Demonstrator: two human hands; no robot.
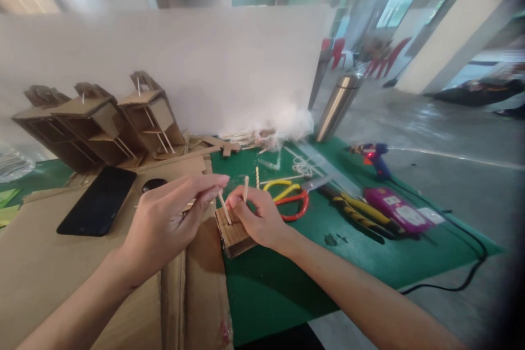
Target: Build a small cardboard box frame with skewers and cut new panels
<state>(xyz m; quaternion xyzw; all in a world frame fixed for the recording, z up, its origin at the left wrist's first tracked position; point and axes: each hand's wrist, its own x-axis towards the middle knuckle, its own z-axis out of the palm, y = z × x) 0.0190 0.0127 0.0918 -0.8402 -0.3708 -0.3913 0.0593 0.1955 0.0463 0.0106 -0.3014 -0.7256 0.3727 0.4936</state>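
My left hand (172, 208) pinches the upper end of a thin wooden stick (224, 208), whose lower end meets the top of a small cardboard box (235, 238). Whether the stick goes into the cardboard or only rests on it, I cannot tell. My right hand (260, 216) is closed around the far side of that box, its fingers partly hidden. A second wooden stick (246, 188) stands upright by the right fingers. Just beyond the hands lie scissors (293, 199) with yellow and red handles.
Three cardboard structures (151, 120) stand at the back left, behind a black phone (98, 202). A steel flask (338, 106), a glue gun (371, 156), yellow-black pliers (361, 210) and a magenta device (396, 208) with a black cable occupy the right. Cardboard sheets (82, 279) cover the left.
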